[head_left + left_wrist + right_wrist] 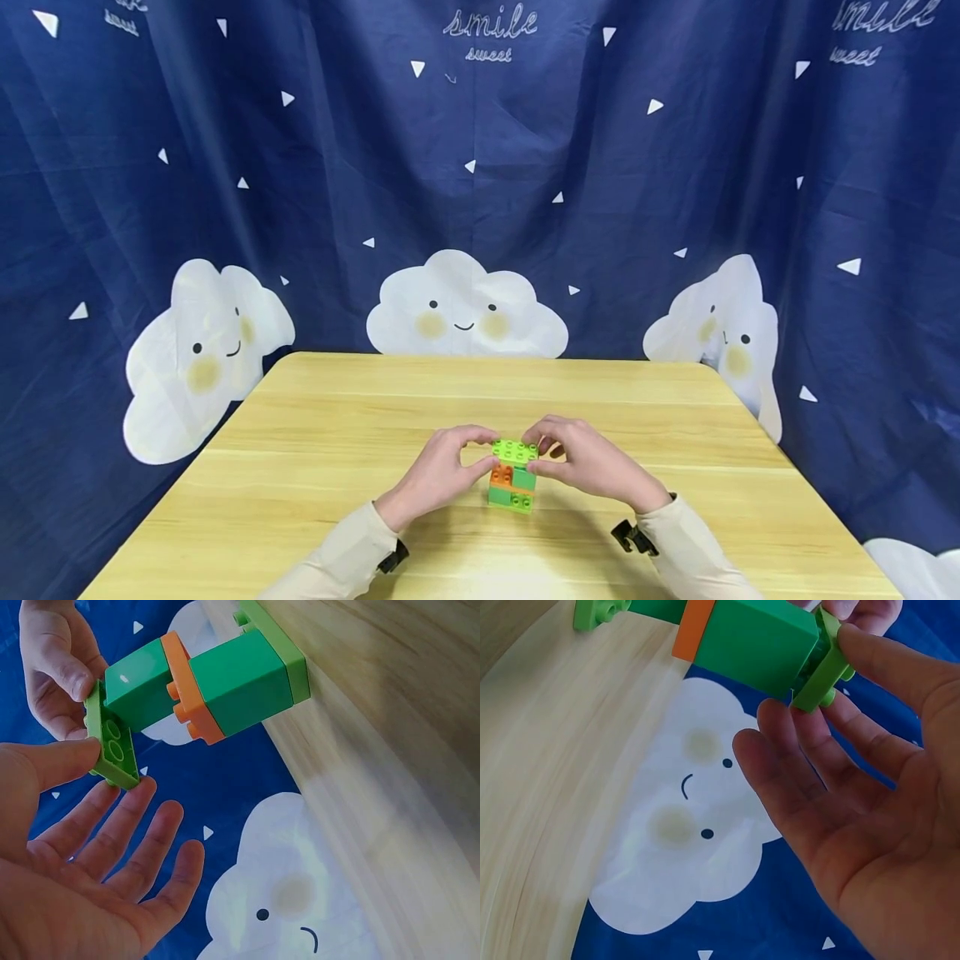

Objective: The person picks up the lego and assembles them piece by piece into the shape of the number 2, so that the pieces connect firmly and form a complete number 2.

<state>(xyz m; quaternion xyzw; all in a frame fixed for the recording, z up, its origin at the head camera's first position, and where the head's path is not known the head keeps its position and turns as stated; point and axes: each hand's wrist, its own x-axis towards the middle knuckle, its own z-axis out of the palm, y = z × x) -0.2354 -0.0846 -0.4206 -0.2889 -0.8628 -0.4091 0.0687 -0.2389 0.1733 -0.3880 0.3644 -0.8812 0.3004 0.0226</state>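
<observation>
A small stack of toy building bricks stands on the wooden table in front of me. At its bottom is a light green plate (279, 652), then a green brick (241, 684), an orange plate (501, 475) and a second green brick (757, 641). A light green plate (514, 452) with studs lies across the top, overhanging one side of the upper brick. Thumb and fingers of my left hand (438, 471) pinch its left end, the remaining fingers spread. From the opposite side, my right hand (581, 458) pinches the right end between thumb and fingertips.
The wooden table (300, 467) stretches out on all sides of the stack. Behind it hangs a dark blue curtain (322, 167) printed with white clouds and triangles. Black straps circle both wrists.
</observation>
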